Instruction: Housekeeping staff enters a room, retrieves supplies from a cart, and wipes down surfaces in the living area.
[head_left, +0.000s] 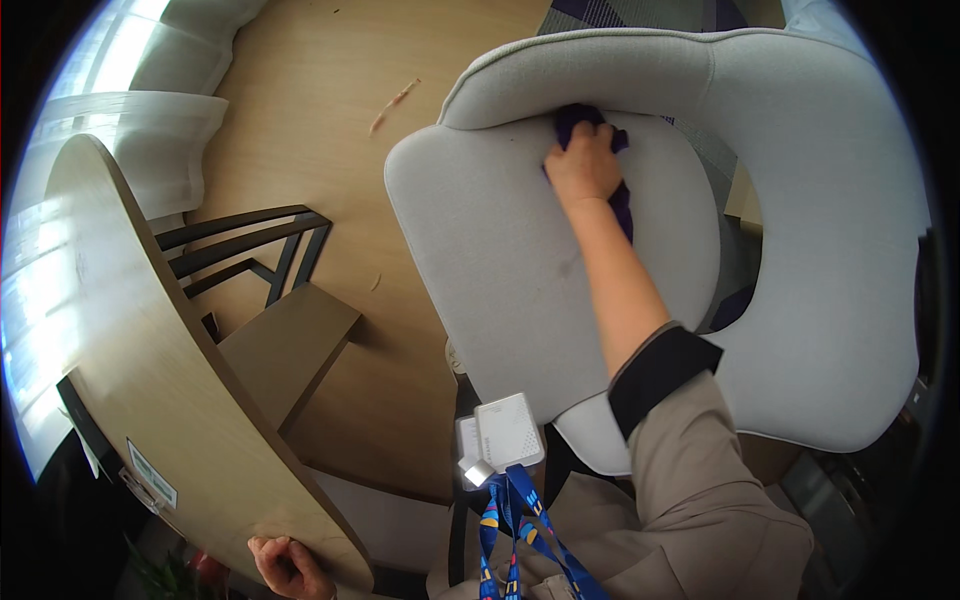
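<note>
My right hand (586, 166) is closed on a dark purple cloth (577, 118) and presses it on the seat of a light grey upholstered chair (495, 217), close to where the seat meets the curved backrest. Part of the cloth trails out below the hand, beside the forearm. A faint darker mark shows on the seat left of the forearm. My left hand (289, 566) rests at the near edge of a wooden tabletop (187, 405), its fingers curled, with nothing visible in them.
A black metal frame (247, 225) and a wooden board (292, 352) stand by the tabletop at left. White curtains (165, 150) hang beyond. A thin strip (394, 107) lies on the wooden floor. A white badge (510, 431) hangs on a blue lanyard before me.
</note>
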